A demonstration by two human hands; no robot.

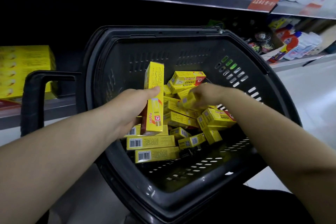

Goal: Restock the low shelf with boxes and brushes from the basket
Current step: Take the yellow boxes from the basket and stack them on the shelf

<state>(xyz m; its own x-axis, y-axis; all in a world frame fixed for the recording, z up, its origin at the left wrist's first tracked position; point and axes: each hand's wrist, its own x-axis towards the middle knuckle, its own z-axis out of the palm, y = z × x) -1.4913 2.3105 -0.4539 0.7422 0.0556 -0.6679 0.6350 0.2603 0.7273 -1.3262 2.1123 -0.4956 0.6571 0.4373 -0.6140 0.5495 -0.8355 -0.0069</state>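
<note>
Our left hand [134, 109] grips one yellow box [154, 96] upright, thumb across its face, ready for the low shelf [60, 103] at nine o'clock; our right hand [203, 96], blurred, closes on another box [188, 101] atop the pile in the basket [181, 196]; we see no brushes.

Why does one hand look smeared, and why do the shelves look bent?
Head view: the right hand is motion-blurred while reaching into the basket; the left hand, gripping an upright yellow box, is sharp. The wide-angle lens bows the upper shelf edge. The recess beneath is in deep shadow; bottles at right are soft.
</note>
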